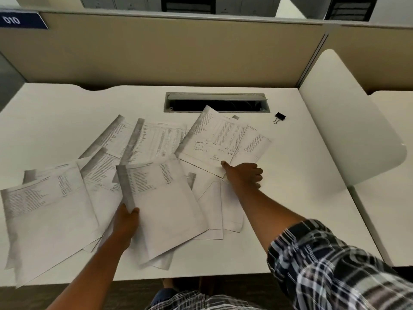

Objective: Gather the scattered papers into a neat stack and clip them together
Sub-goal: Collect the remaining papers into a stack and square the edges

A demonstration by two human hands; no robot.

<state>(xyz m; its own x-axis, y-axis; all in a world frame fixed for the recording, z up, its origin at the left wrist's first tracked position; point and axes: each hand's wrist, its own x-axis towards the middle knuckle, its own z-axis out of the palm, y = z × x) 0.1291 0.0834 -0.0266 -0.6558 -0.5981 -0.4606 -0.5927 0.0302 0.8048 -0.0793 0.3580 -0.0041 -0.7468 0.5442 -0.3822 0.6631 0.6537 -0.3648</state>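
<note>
Several printed sheets lie scattered over the white desk (pixel 301 175), overlapping from the left edge to the middle. My left hand (pixel 125 222) grips the left edge of a sheet (pixel 165 202) near the front, thumb on top. My right hand (pixel 242 175) reaches forward and pinches the near corner of a tilted sheet with handwriting (pixel 212 139), thumb on top and fingers curled beneath. Another sheet (pixel 254 142) lies partly under that one. A black binder clip (pixel 279 117) sits alone on the desk at the back right.
A cable slot (pixel 215 102) with its lid raised is set into the desk's back middle. A beige partition (pixel 156 52) closes off the back. A white divider panel (pixel 348 121) stands at the right edge. Papers overhang the front left edge.
</note>
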